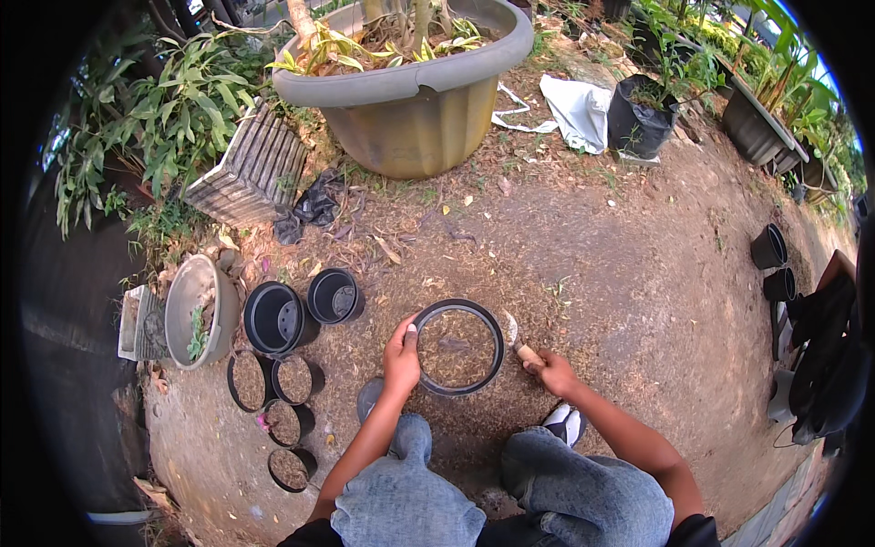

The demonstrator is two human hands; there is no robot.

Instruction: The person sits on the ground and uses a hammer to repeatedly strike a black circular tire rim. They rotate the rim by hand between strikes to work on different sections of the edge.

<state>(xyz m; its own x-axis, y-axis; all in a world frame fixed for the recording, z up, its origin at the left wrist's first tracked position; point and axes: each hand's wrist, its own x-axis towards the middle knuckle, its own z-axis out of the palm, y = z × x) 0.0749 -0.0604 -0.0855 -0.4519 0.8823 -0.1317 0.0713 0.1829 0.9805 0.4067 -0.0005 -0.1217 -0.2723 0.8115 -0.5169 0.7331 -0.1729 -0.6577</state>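
My left hand (401, 356) grips the left side of a round black plastic ring (499, 348), which looks like a pot rim, held in front of my knees. Brown, soil-like ground colour fills its middle; I cannot tell whether this is soil inside it or the ground behind. In my right hand (554, 375) is a small knife (512, 330) with a pale wooden handle and a short curved blade. My fingers are wrapped round the handle. The blade points up and away, close to the ring's right edge.
Black pots (273, 319) stand to the left, several looking soil-filled, beside a grey bowl planter (173, 319). A large planter (410, 128) with a tree stands ahead. A white sheet (579, 114) lies near a black bag plant (641, 123). Small black pots (768, 246) and a person's dark clothing (825, 356) are right.
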